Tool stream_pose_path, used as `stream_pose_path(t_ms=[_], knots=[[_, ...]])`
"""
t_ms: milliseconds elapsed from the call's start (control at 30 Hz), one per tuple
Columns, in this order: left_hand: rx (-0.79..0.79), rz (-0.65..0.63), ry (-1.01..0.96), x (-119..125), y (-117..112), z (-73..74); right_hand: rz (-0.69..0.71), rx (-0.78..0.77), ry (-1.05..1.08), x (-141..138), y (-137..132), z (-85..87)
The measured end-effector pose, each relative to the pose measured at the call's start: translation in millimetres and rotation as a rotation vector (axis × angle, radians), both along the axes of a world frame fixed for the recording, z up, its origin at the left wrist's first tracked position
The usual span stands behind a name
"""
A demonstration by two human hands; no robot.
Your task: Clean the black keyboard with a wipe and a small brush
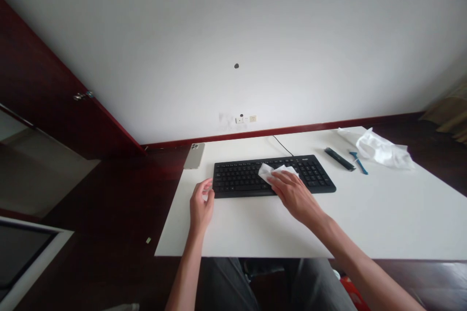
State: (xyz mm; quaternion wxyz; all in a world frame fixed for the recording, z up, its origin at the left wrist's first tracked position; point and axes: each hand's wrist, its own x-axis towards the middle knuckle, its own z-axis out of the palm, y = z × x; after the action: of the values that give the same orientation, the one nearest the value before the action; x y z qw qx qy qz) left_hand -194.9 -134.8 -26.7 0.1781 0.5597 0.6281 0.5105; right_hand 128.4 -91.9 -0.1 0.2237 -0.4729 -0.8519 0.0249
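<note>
Black keyboard (237, 180), its top-edge logo (296, 158) unreadably small

Two hands (201, 204) (295, 197) — one keyboard (237, 180), one phone (194, 155), two white wipes (266, 172) (381, 148).

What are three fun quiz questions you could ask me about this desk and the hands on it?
1. Which hand presses the crumpled white wipe onto the black plastic keyboard: the left hand or the right hand?
2. True or false: the flat, pale metal smartphone lies to the left of the keyboard.
3. Fill the gap: the slim blue plastic tool lies to the ____ of the keyboard.

Key: 1. right hand; 2. true; 3. right.
</note>
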Motion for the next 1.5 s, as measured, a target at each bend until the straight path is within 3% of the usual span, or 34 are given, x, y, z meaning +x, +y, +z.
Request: stream_pose_path(t_ms=[167, 433, 667, 867, 1233, 1500], knots=[[0.002, 0.016, -0.026, -1.1, 0.8, -1.3, 0.148, -0.081, -0.009, -36.1, 29.4, 19.0], [0.000, 0.036, -0.044, -3.7, 3.7, -4.9, 0.243, -0.051, -0.091, -73.5, 64.6, 25.8], [-0.009, 0.040, -0.064, -2.1, 3.7, -1.5, 0.346, 0.010, -0.230, -84.7, 80.6, 36.4], [-0.011, 0.040, -0.071, -0.8, 2.5, 0.6, 0.418, 0.065, -0.363, -95.0, 78.5, 44.6], [-0.010, 0.061, -0.077, -2.3, 3.0, -0.9, 0.152, -0.112, -0.461, -120.3, 76.1, 40.2], [0.003, 0.058, -0.093, -2.9, 3.4, -2.9, 0.164, -0.146, -0.389, -100.6, 80.1, 45.6]])
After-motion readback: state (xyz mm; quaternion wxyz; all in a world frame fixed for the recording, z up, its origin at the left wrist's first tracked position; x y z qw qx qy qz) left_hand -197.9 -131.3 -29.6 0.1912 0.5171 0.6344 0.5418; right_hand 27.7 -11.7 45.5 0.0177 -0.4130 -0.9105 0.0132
